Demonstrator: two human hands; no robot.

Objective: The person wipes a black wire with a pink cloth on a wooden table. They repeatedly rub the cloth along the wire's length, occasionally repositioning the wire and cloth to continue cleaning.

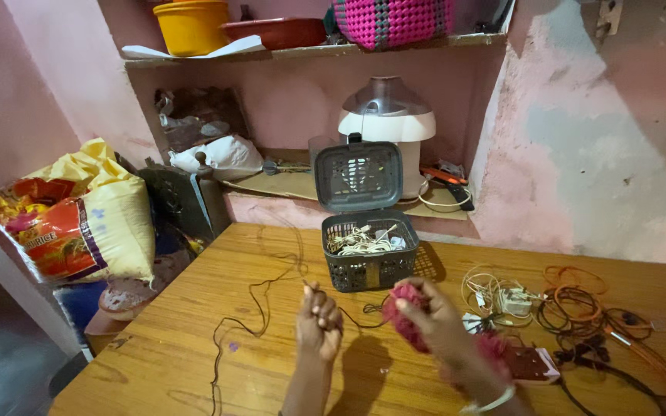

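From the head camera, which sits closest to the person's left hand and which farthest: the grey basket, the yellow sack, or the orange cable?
From the left hand:
1. Grey basket, just beyond it and slightly right on the table.
2. Yellow sack, off the table's left edge, against the wall.
3. Orange cable, coiled on the far right, past the right hand.

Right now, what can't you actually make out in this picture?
- Head view: right hand wraps the red bundle, hiding most of it.
- Thin dark cord pinched by left hand: its end leaves the bottom edge.
- Grey basket contents: pale tangle, too small to tell.
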